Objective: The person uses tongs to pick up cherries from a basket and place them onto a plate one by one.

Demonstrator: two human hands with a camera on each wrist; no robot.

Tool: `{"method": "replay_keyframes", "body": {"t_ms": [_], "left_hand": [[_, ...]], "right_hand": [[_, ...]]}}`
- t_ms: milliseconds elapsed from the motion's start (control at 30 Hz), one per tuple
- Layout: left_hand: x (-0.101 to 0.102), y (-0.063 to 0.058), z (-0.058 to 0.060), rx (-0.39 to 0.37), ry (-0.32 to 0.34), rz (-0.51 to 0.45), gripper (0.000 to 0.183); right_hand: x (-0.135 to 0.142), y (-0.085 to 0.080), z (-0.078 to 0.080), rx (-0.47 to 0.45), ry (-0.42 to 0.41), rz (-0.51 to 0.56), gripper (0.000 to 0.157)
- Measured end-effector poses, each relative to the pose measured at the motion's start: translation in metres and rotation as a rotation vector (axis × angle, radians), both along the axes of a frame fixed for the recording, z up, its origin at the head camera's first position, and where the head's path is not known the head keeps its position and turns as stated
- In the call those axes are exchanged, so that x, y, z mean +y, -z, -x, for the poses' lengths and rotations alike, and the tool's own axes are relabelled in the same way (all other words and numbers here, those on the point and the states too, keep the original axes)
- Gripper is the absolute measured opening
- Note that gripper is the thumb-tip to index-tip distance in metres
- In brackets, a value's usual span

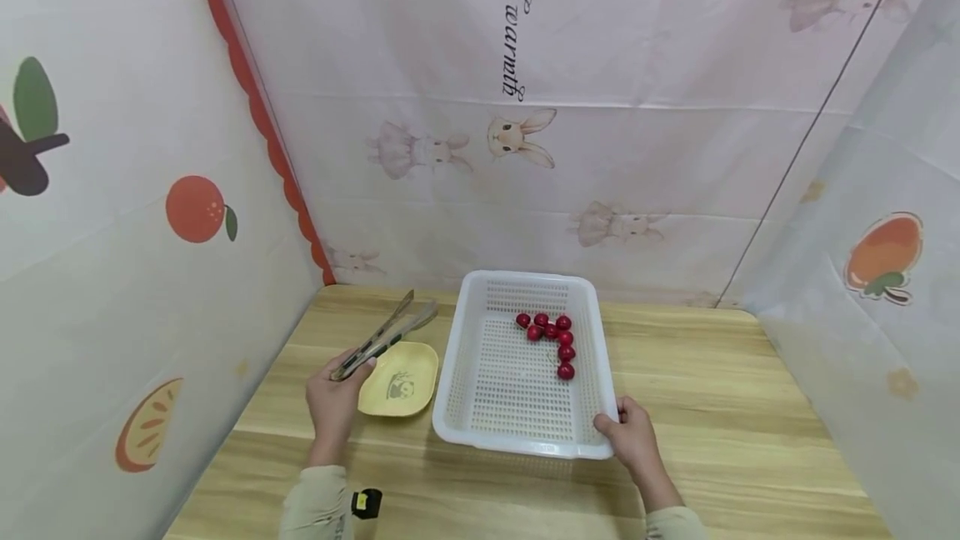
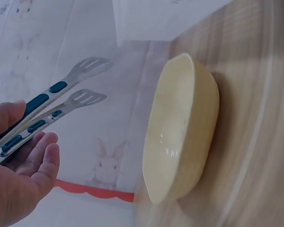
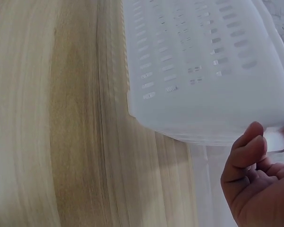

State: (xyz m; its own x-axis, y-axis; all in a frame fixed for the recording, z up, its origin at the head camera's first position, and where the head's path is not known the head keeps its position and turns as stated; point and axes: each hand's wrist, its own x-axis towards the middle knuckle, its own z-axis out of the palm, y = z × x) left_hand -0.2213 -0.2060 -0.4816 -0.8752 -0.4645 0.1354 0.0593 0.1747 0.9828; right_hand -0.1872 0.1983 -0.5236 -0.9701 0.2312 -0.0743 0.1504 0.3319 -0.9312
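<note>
My left hand (image 1: 332,407) grips a pair of metal food tongs (image 1: 386,338) near their joined end. The tongs have dark teal grip pads and slotted tips (image 2: 87,97), which stand apart and point away from me with nothing between them. Right beside this hand sits a small yellow bowl (image 1: 418,359) with a panda picture inside it. My right hand (image 1: 633,436) pinches the near right corner of a white perforated plastic basket (image 1: 517,442), thumb over the rim and fingers below. Several red cherries (image 1: 566,338) lie inside the basket, toward its far right part.
The wooden table (image 1: 690,382) meets printed cloth walls at the back and both sides. A black item with a yellow mark (image 1: 366,503) shows next to the left sleeve. The bowl stands close to the basket's left side.
</note>
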Motion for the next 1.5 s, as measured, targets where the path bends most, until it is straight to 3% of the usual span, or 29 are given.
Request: {"method": "replay_keyframes", "body": {"t_ms": [367, 500, 867, 1133, 1500], "left_hand": [[0.016, -0.013, 0.007, -0.020, 0.040, 0.026, 0.044], [0.023, -0.018, 0.009, 0.005, 0.045, 0.039, 0.038], [0.045, -0.026, 0.019, 0.019, 0.090, 0.165, 0.029], [0.058, -0.037, 0.028, 0.028, 0.116, 0.247, 0.026], [0.076, -0.047, 0.040, 0.076, 0.184, 0.298, 0.026]], "right_hand": [[0.002, 0.000, 0.000, -0.022, -0.014, -0.017, 0.015], [0.003, 0.001, 0.002, -0.026, -0.031, -0.007, 0.014], [0.003, 0.003, -0.001, -0.034, -0.045, 0.016, 0.018], [0.003, 0.004, 0.001, -0.035, -0.047, 0.022, 0.019], [0.003, 0.000, 0.003, -0.049, -0.051, 0.018, 0.021]]}}
